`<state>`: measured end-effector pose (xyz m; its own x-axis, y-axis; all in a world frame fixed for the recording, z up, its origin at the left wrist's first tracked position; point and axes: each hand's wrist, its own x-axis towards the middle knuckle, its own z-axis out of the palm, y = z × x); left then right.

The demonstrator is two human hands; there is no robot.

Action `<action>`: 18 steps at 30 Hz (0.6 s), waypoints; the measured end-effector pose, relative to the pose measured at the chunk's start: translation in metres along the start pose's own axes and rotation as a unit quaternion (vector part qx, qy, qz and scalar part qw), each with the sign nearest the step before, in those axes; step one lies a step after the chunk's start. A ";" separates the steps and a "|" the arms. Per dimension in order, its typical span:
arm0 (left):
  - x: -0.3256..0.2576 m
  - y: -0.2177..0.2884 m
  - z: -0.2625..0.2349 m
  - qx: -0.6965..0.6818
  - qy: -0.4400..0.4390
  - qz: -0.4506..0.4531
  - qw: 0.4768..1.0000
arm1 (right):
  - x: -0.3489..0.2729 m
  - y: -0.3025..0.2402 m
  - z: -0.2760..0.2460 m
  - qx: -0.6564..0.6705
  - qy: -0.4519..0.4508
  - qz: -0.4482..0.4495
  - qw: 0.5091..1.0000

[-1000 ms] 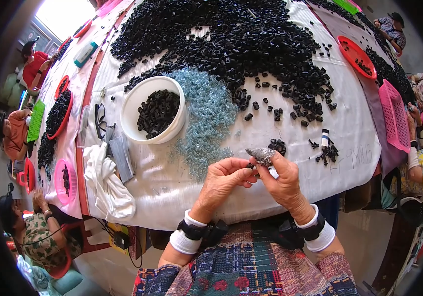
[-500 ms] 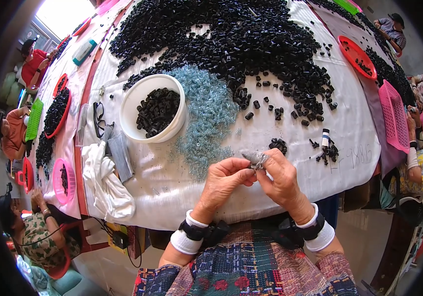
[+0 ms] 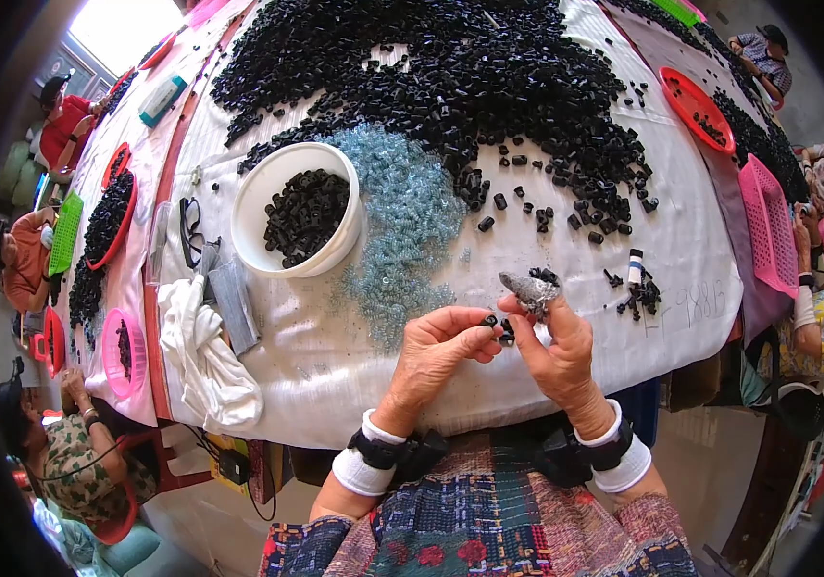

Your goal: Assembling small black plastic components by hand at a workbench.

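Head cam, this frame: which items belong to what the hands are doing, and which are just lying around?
In use:
- left hand pinching a small black part
- right hand, index finger wrapped in grey tape
- black parts heap
- pale blue springs pile
- white bucket of black parts

Lying about:
- eyeglasses
- white cloth
- red tray
- pink basket

White cloth covers the table, and a black heap of parts spreads across it. A pale blue pile of springs glints beside a white bucket of black parts. White rag, grey strip, black glasses. Red tray, pink basket, green basket. Both wrists carry white-and-black bands. A patchwork lap shows red, teal and navy.
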<state>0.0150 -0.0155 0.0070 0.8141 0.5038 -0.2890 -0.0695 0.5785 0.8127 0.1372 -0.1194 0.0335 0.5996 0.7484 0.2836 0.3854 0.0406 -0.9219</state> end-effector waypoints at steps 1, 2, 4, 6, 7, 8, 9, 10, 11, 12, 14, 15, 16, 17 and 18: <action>0.000 0.000 0.000 -0.003 -0.002 0.002 1.000 | -0.001 0.002 -0.001 -0.001 0.001 0.000 1.000; 0.000 -0.001 0.000 -0.006 -0.004 0.003 1.000 | -0.003 0.006 -0.001 -0.042 -0.013 -0.049 0.998; 0.001 -0.006 -0.004 -0.006 -0.009 0.012 1.000 | -0.002 0.008 -0.004 -0.085 -0.027 -0.098 0.991; 0.000 -0.006 -0.005 -0.007 -0.015 0.020 1.000 | -0.002 0.008 -0.008 -0.121 -0.037 -0.166 0.978; 0.000 -0.005 -0.005 -0.013 -0.009 0.007 1.000 | -0.001 0.011 -0.012 -0.131 -0.003 -0.131 0.983; 0.000 -0.004 -0.004 -0.018 -0.004 -0.005 1.000 | 0.002 0.012 -0.019 -0.135 -0.003 -0.131 0.982; -0.002 -0.004 -0.006 -0.019 -0.002 -0.003 1.000 | 0.006 0.012 -0.024 -0.148 0.042 -0.042 0.987; -0.001 -0.003 -0.004 -0.018 -0.002 -0.001 1.000 | 0.010 0.011 -0.034 -0.163 0.093 0.048 0.981; 0.000 -0.002 -0.003 -0.017 -0.001 0.002 1.000 | 0.011 0.023 -0.043 -0.182 0.108 0.006 0.977; 0.001 -0.003 -0.004 -0.017 -0.003 0.002 1.000 | 0.012 0.026 -0.048 -0.183 0.109 0.005 0.977; 0.003 -0.004 -0.005 -0.024 -0.009 -0.004 1.000 | 0.018 0.029 -0.052 -0.237 0.079 -0.004 0.968; 0.003 -0.004 -0.005 -0.024 -0.010 -0.004 1.000 | 0.023 0.024 -0.052 -0.270 0.054 -0.013 0.961; 0.004 -0.004 -0.006 -0.025 -0.011 -0.008 1.000 | 0.028 0.026 -0.049 -0.270 0.054 -0.013 0.961; 0.004 -0.003 -0.006 -0.025 -0.012 -0.011 1.000 | 0.034 0.030 -0.046 -0.310 0.039 -0.054 0.949; 0.004 -0.003 -0.007 -0.024 -0.010 -0.008 1.000 | 0.038 0.032 -0.041 -0.347 0.023 -0.095 0.933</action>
<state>0.0145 -0.0106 0.0002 0.8271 0.4811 -0.2907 -0.0835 0.6166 0.7829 0.2010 -0.1173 0.0255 0.4971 0.7418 0.4502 0.8399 -0.2809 -0.4645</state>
